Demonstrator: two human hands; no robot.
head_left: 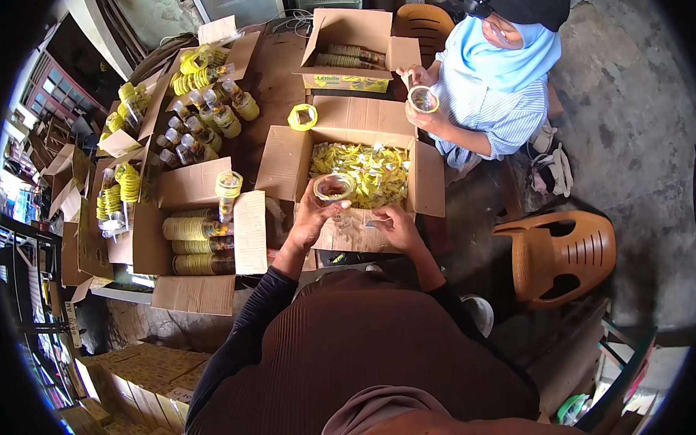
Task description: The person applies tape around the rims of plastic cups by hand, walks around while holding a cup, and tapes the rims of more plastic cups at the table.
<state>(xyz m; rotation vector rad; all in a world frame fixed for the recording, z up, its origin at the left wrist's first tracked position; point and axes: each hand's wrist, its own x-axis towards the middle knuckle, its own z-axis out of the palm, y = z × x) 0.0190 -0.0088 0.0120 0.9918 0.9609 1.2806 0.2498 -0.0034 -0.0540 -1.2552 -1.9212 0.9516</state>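
Note:
My left hand [313, 217] is wrapped round a clear plastic cup [335, 189] with a yellowish rim and something dark inside, tilted so its mouth faces me. My right hand [397, 227] is beside it at the near edge of an open cardboard box [285, 164]. Its fingers are curled together; whatever they pinch, if anything, is too small to make out. Many small yellow sachets [369, 171] fill the box just beyond both hands. A yellow ring-shaped stack [302, 117] rests by the box's far left corner.
Across the table a co-worker [482, 98] holds a similar cup [424, 100]. Left stand an open box [151, 251] of stacked cups, an upright cup stack [228, 186] and several bundled stacks [199, 123]. Another cup box [347, 81] is at the back. An orange plastic chair [530, 261] is right.

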